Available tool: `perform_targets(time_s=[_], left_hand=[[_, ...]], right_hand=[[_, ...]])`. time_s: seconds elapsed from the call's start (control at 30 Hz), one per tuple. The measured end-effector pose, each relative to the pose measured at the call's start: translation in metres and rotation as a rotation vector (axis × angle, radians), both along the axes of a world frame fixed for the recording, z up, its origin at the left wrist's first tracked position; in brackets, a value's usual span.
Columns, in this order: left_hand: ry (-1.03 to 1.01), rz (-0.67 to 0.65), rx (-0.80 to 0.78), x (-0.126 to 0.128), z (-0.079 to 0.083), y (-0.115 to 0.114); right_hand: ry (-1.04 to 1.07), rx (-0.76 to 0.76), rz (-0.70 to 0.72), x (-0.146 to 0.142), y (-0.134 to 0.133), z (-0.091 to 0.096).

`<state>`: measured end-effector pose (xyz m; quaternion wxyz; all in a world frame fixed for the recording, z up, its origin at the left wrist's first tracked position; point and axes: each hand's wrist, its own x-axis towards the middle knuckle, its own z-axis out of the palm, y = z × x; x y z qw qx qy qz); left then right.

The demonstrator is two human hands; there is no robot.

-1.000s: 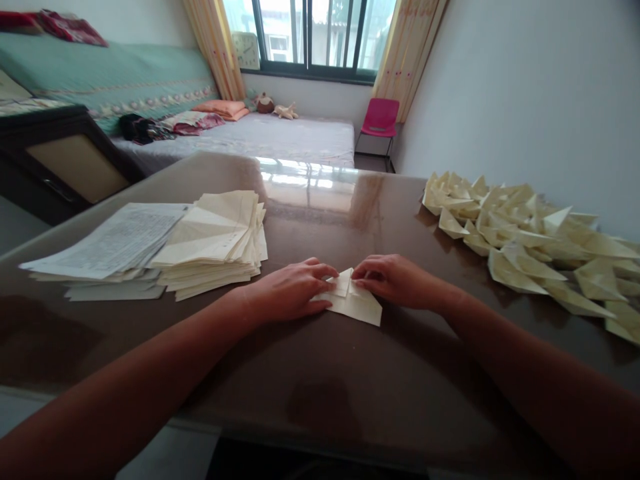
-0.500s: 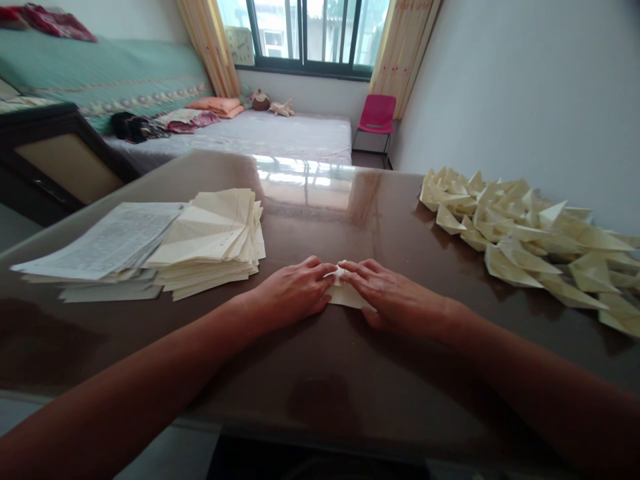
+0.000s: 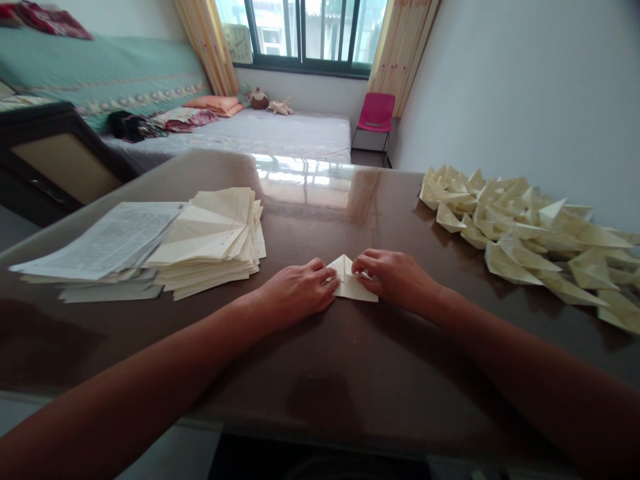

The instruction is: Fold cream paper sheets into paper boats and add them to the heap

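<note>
A small cream folded paper (image 3: 349,283), now a flat triangle with a centre crease, lies on the glossy brown table (image 3: 320,373). My left hand (image 3: 297,291) rests curled on its left edge, fingertips pressing the paper down. My right hand (image 3: 395,277) covers the right edge, fingers bent and pinching the fold. Both hands touch the same piece, and part of it is hidden under them.
A stack of cream sheets (image 3: 215,240) and printed pages (image 3: 105,243) lies at the left. A heap of folded paper pieces (image 3: 525,230) spreads along the right by the wall. Beyond the table are a bed (image 3: 260,130), a pink chair (image 3: 377,113) and a window.
The paper went from a loose shape with raised flaps to a flat triangle. My right hand slid across it and drew back to its right edge; my left hand barely moved.
</note>
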<state>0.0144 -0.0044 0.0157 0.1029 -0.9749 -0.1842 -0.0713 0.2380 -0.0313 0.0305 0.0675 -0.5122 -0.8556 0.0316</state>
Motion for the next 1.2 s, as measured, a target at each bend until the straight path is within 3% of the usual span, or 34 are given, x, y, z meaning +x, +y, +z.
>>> perform_targets(time_s=[0.33,0.5,0.67,0.9,1.0,1.2], left_hand=[[0.027,-0.038,-0.067,-0.001,0.007,0.005],[0.063,-0.060,-0.066,-0.002,0.007,0.010],[-0.011,0.011,-0.115,-0.003,0.007,0.006],[-0.126,0.083,-0.332,-0.008,0.006,0.017],[-0.207,0.133,-0.462,-0.007,0.000,0.027],[-0.245,0.293,-0.531,0.000,-0.007,0.032]], right_hand=[[0.041,-0.062,0.203,0.001,-0.006,0.006],[-0.101,-0.003,0.146,-0.009,-0.012,0.005],[-0.153,-0.012,0.106,-0.012,-0.013,0.008],[0.131,-0.144,0.094,0.003,0.002,0.000],[0.240,-0.250,0.009,0.010,0.011,-0.005],[0.211,-0.335,-0.084,0.013,0.017,-0.005]])
